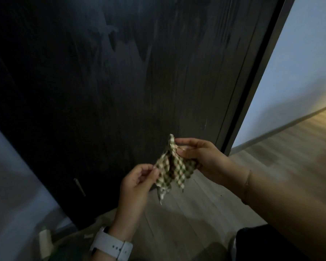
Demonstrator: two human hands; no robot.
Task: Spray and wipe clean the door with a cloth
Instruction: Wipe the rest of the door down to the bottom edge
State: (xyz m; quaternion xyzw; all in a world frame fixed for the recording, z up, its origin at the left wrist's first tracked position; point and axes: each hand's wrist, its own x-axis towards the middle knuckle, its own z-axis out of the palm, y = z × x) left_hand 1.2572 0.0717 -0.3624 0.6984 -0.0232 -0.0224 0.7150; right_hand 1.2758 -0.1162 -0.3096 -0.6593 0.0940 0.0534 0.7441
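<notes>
Head view: checked cloth (172, 169) is held in mid-air between both hands, near the lower part of the dark door (120, 81). Left hand (137, 182) pinches the cloth's left edge with thumb and fingertips; right hand (199, 155) pinches its upper right part, fingers curled. Cloth hangs crumpled, clear of the door. Pale streaks are seen on the door's upper area. White watch (112, 245) is worn on the left wrist. Wood floor (196, 213) lies below.

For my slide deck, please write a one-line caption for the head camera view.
Both hands, left and right, pinch a checked cloth before the dark, streaked door.
</notes>
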